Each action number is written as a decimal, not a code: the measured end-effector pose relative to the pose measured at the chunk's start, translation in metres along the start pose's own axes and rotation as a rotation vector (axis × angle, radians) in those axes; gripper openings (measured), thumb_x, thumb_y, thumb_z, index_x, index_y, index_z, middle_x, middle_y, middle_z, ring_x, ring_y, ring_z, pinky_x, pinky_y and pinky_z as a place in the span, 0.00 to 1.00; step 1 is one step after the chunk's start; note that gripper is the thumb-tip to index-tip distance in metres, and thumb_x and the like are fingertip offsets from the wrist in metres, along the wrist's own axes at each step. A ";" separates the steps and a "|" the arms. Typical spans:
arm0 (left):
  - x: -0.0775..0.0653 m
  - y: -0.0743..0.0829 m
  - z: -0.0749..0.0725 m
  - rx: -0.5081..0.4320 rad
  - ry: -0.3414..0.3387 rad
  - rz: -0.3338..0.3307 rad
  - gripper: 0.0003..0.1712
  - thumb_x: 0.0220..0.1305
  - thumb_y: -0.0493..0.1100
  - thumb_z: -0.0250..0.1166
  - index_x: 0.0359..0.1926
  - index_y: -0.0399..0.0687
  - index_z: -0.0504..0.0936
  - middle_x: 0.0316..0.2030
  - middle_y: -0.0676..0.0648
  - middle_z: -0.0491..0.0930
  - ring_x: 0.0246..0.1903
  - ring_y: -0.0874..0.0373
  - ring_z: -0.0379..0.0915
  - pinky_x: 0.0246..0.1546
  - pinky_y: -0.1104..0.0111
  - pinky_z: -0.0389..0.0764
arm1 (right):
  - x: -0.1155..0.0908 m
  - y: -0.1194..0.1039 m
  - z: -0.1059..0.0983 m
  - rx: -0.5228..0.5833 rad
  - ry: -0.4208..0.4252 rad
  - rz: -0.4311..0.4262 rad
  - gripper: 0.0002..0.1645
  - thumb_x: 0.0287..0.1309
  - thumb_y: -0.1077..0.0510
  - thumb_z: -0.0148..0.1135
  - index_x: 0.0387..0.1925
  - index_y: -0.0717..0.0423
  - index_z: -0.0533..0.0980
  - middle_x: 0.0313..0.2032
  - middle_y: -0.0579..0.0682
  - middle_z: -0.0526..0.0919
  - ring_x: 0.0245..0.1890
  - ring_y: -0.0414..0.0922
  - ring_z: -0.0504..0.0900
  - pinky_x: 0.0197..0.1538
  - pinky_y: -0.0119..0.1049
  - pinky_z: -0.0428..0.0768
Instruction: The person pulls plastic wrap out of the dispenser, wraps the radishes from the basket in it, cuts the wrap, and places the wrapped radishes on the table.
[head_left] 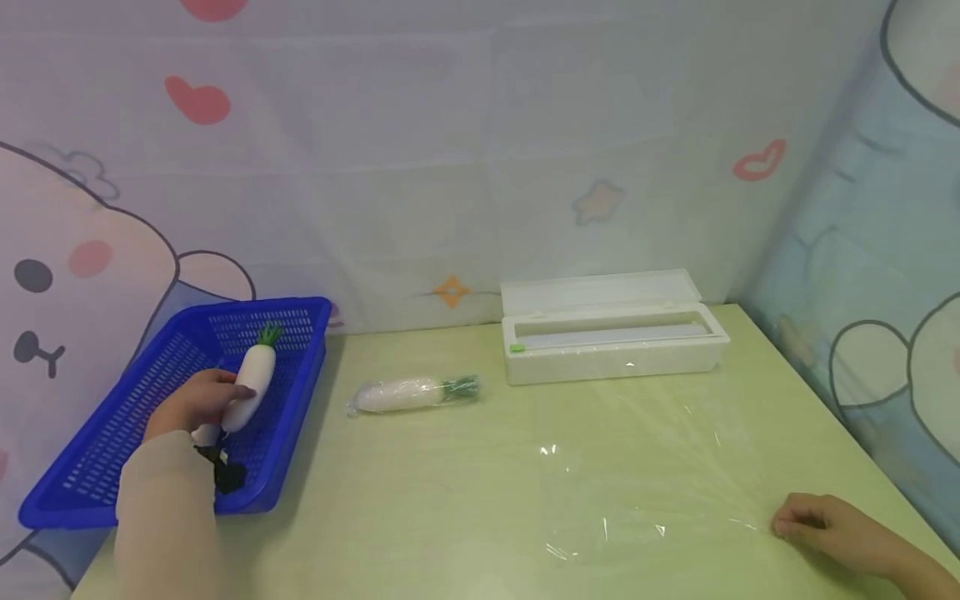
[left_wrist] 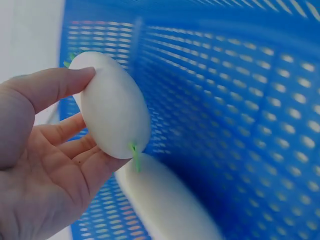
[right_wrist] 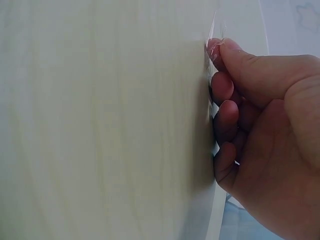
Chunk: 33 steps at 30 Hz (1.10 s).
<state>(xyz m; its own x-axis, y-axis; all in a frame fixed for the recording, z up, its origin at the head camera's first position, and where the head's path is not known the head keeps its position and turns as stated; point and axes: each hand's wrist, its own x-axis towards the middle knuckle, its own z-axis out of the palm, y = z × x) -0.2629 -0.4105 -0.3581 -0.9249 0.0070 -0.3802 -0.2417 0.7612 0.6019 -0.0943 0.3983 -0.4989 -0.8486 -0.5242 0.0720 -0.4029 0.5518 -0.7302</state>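
Over the blue basket (head_left: pixel 300 425), my left hand (head_left: pixel 197 406) grips a white radish (head_left: pixel 257 372) with green leaf stubs, thumb on one side and fingers on the other. A second white radish (left_wrist: pixel 167 205) lies in the basket beneath it, partly hidden in the head view by the hand. At the table's right side, my right hand (head_left: pixel 843 533) pinches a corner of clear plastic wrap (head_left: pixel 652 467) between thumb and forefinger. The wrap stretches over the table from a white dispenser box (head_left: pixel 615 360), whose lid stands up.
A radish wrapped in clear film (head_left: pixel 412 394) lies on the table (head_left: pixel 420 517) between basket and dispenser box. A small black object (head_left: pixel 225 473) sits at the basket's near end. Patterned cloth (head_left: pixel 420 167) hangs behind and along the right side.
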 end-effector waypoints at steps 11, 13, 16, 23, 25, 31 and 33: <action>-0.053 0.069 -0.028 0.105 0.129 0.167 0.50 0.70 0.59 0.52 0.71 0.25 0.41 0.65 0.18 0.51 0.62 0.25 0.55 0.58 0.36 0.62 | -0.002 -0.002 0.000 -0.005 0.007 0.018 0.12 0.64 0.69 0.54 0.34 0.50 0.77 0.30 0.34 0.77 0.28 0.30 0.69 0.28 0.28 0.68; -0.058 0.087 -0.026 0.103 0.130 0.205 0.49 0.70 0.58 0.53 0.72 0.27 0.41 0.65 0.20 0.52 0.62 0.27 0.55 0.59 0.37 0.61 | -0.002 -0.002 0.000 -0.004 0.006 0.013 0.12 0.64 0.69 0.54 0.35 0.50 0.77 0.30 0.34 0.77 0.29 0.30 0.70 0.28 0.28 0.69; -0.065 0.116 -0.017 0.121 0.137 0.256 0.47 0.70 0.57 0.55 0.73 0.32 0.44 0.65 0.23 0.55 0.62 0.29 0.58 0.59 0.37 0.63 | -0.001 -0.002 -0.001 -0.001 0.007 0.008 0.11 0.64 0.69 0.54 0.35 0.51 0.77 0.30 0.34 0.77 0.29 0.30 0.70 0.29 0.28 0.69; -0.070 0.189 0.026 0.074 0.100 0.423 0.39 0.69 0.48 0.58 0.73 0.41 0.52 0.63 0.31 0.64 0.61 0.37 0.64 0.54 0.45 0.72 | -0.001 -0.003 0.000 0.000 0.017 0.022 0.11 0.64 0.69 0.54 0.34 0.50 0.77 0.29 0.35 0.76 0.29 0.30 0.69 0.28 0.29 0.68; -0.070 0.206 0.042 0.064 0.075 0.483 0.36 0.68 0.44 0.59 0.72 0.42 0.55 0.61 0.33 0.67 0.59 0.39 0.67 0.52 0.48 0.75 | -0.001 -0.004 0.001 0.005 0.019 0.029 0.11 0.64 0.69 0.54 0.34 0.50 0.77 0.28 0.36 0.75 0.28 0.30 0.68 0.26 0.30 0.66; -0.064 0.247 0.099 0.006 0.016 0.679 0.31 0.63 0.37 0.63 0.66 0.40 0.65 0.54 0.34 0.74 0.51 0.43 0.73 0.42 0.57 0.80 | 0.000 -0.004 0.003 0.008 0.023 0.033 0.11 0.65 0.68 0.54 0.35 0.50 0.78 0.28 0.35 0.76 0.28 0.30 0.69 0.26 0.30 0.67; -0.059 0.259 0.121 -0.022 -0.014 0.747 0.31 0.61 0.36 0.64 0.65 0.39 0.67 0.53 0.35 0.76 0.50 0.44 0.75 0.41 0.60 0.81 | 0.000 -0.005 0.001 0.011 0.019 0.044 0.10 0.65 0.68 0.54 0.35 0.51 0.78 0.30 0.34 0.76 0.29 0.30 0.69 0.27 0.30 0.68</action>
<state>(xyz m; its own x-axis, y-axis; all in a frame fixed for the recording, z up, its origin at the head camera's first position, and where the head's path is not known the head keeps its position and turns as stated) -0.2357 -0.1358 -0.2647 -0.8415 0.5252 0.1267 0.4433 0.5373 0.7175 -0.0917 0.3949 -0.4964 -0.8717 -0.4872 0.0526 -0.3616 0.5670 -0.7401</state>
